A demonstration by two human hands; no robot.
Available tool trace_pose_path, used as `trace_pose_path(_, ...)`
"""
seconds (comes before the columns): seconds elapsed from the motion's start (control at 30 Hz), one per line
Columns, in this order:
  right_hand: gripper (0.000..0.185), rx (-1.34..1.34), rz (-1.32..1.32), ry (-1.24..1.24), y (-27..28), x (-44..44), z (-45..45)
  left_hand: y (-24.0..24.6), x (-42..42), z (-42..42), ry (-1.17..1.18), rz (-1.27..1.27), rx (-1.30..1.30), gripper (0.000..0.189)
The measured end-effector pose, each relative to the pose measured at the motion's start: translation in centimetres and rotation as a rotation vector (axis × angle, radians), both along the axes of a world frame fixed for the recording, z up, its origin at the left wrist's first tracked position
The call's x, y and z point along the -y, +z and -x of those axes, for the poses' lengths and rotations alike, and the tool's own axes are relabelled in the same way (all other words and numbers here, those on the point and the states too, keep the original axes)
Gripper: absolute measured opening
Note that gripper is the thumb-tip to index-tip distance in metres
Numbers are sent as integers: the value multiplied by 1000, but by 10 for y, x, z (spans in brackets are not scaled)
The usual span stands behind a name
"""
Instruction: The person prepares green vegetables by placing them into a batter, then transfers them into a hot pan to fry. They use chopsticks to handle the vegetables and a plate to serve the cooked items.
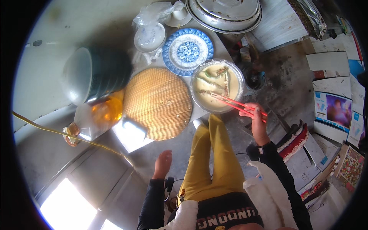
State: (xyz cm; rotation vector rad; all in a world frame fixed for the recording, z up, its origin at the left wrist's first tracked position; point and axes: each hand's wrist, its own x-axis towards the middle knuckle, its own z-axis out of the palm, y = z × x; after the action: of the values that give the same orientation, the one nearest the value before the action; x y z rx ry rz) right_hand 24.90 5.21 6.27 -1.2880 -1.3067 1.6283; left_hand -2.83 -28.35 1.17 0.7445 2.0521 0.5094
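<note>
My right hand (256, 122) grips a pair of red chopsticks (237, 107) over the front right rim of a round bowl (242, 83). The bowl holds pale, creamy batter (208, 83). Several long green pieces (212, 82), which look like filled peppers, lie partly sunk and coated in it. The chopstick tips touch or nearly touch one piece near the middle; whether they pinch it I cannot tell. Away from the table, my left hand (163, 164) hangs loosely with nothing visible in it. A blue-and-white patterned plate (188, 52) sits just behind the bowl, bare of food.
Left of the bowl lies a round ribbed wooden board (158, 103) with small crumbs. Beside it are an oil bottle (100, 115) and a large dark container (97, 74). A white bowl (150, 38) and a lidded metal pan (225, 14) stand behind. A yellow cord (72, 135) crosses the left.
</note>
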Motion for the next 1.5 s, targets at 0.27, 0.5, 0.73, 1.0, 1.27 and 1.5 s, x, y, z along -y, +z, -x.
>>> trace_pose_path(0.27,45,-1,-153,17,3,6,-8,-34,-170,45,183,-171,279,30)
trace_pose_path(0.5,45,-38,-89,-47,-8,11,-40,-75,-293,74,620,-233,863,41)
trace_pose_path(0.73,45,-26,-113,-71,-5,10,-53,-85,-317,76,833,-308,926,38)
trace_pose_path(1.0,39,-51,-62,-59,-1,-33,-29,-96,-328,82,774,-236,852,21)
trace_pose_path(1.27,37,-33,-45,7,-25,-55,-12,-98,-349,76,775,-220,924,19)
trace_pose_path(1.5,36,-21,-86,31,-29,-59,-19,-105,-360,81,810,-204,1144,23)
